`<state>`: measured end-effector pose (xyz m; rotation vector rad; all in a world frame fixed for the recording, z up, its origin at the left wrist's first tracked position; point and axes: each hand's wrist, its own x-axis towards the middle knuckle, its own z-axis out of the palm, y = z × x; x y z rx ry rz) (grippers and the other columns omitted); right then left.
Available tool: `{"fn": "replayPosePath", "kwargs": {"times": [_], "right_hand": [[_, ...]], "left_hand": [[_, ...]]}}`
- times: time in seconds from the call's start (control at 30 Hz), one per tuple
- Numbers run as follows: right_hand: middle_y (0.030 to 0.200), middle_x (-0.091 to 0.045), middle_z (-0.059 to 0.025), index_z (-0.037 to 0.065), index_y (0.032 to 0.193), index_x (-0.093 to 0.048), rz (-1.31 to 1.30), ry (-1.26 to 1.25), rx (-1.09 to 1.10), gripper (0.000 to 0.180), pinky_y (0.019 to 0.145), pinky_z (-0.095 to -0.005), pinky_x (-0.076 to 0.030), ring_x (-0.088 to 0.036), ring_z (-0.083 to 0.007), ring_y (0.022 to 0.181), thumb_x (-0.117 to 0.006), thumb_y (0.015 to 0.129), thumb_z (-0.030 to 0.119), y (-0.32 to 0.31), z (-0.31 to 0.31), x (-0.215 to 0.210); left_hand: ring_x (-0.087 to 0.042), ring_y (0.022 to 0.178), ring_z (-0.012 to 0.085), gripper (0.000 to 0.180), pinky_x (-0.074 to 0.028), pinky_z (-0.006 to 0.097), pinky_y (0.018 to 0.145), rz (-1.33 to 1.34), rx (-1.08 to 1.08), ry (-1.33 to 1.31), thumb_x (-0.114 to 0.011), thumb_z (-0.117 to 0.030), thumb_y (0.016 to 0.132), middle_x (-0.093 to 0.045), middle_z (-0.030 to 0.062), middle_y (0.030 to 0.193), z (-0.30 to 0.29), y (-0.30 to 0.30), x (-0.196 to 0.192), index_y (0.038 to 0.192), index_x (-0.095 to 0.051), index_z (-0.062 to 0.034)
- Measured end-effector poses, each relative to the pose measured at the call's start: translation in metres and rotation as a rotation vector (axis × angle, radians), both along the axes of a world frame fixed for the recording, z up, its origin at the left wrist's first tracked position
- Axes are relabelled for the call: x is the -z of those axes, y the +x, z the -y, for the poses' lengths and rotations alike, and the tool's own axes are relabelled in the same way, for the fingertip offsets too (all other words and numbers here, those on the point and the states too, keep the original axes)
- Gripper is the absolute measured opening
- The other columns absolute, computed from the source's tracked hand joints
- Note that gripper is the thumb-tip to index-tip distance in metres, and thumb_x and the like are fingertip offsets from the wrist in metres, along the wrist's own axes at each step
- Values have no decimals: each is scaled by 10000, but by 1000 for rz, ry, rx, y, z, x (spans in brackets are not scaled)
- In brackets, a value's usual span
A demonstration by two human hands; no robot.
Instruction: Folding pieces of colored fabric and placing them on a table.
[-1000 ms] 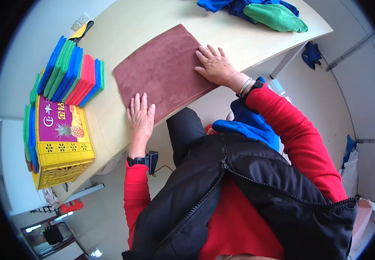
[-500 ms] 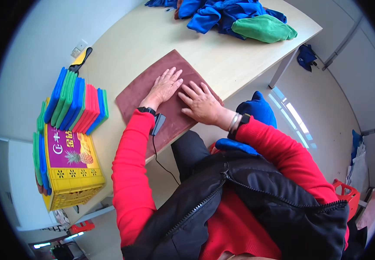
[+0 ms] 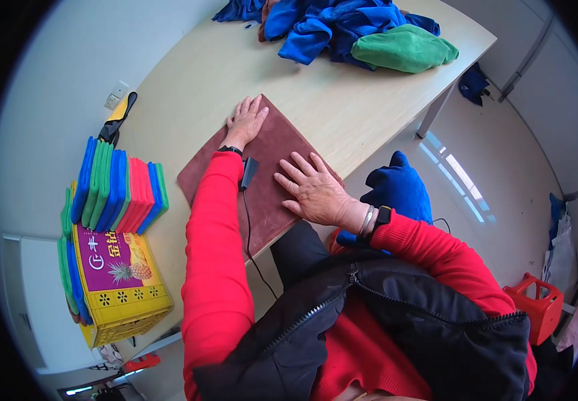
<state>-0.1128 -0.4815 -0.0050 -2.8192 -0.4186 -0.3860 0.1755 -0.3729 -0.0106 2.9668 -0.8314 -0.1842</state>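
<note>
A brown cloth (image 3: 275,148) like a towel lies flat at the table's near edge, one corner pointing away from me. My left hand (image 3: 245,123) rests flat by that far corner, along the cloth's left edge, with its fingers stretched out. Nearer to me, my right hand (image 3: 315,192) lies palm down on the right part of the cloth, fingers spread. Neither hand grips anything. A small black device (image 3: 249,174) with a cable sits by my left wrist, over the cloth.
Blue cloths (image 3: 349,30) and a green cloth (image 3: 406,50) are heaped at the table's far end. Folded coloured cloths (image 3: 118,187) stand on a yellow crate (image 3: 125,317) at the left. A blue bundle (image 3: 402,190) is beside my right wrist, and a red stool (image 3: 536,304) stands at right.
My left hand has slid away from me to the cloth's far corner. My right hand has shifted slightly nearer, still flat on the cloth. The whole view has tilted a little.
</note>
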Motion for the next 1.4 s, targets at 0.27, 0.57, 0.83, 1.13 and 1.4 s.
{"fn": "replayPosePath", "kwargs": {"times": [0.27, 0.57, 0.83, 1.13, 1.4], "right_hand": [[1552, -389, -117, 134, 1472, -471, -3, 6, 1, 624, 1208, -539, -174, -284, -341, 1470, -464, 980, 517, -1, 8, 6], [1552, -380, -120, 133, 1468, -471, 11, -4, -3, 604, 1208, -527, -180, -288, -345, 1464, -460, 987, 498, 0, -4, 0], [1559, -374, -112, 145, 1477, -459, -19, -30, -7, 598, 1218, -516, -163, -276, -334, 1473, -450, 992, 494, -2, -6, -2], [1563, -375, -93, 154, 1484, -449, 15, -75, 9, 585, 1217, -514, -167, -274, -326, 1477, -435, 1002, 485, -5, -5, 1], [1564, -380, -89, 162, 1493, -439, 40, -81, 7, 584, 1214, -497, -181, -271, -315, 1481, -418, 1013, 494, -2, -4, 8]], "left_hand": [[-120, 1532, 332, 676, -143, 621, 1179, 53, -23, 29, -346, -572, 1020, -155, 98, 1663, -96, -48, -20, 1596, -199, -250], [-127, 1534, 315, 696, -107, 571, 1204, 77, -235, -16, -342, -602, 1010, -169, 97, 1663, -229, -28, 12, 1598, -199, -260], [-124, 1534, 316, 684, -108, 550, 1211, 104, -300, 33, -332, -585, 1021, -168, 105, 1662, -224, -53, 2, 1595, -219, -233], [-144, 1529, 317, 628, -104, 538, 1216, 135, -96, -41, -386, -495, 1036, -190, 109, 1655, -189, -232, -8, 1583, -271, -206], [-189, 1515, 314, 590, -131, 524, 1214, 220, -241, -132, -379, -462, 1044, -238, 96, 1640, -236, -272, 10, 1569, -317, -198]]}}
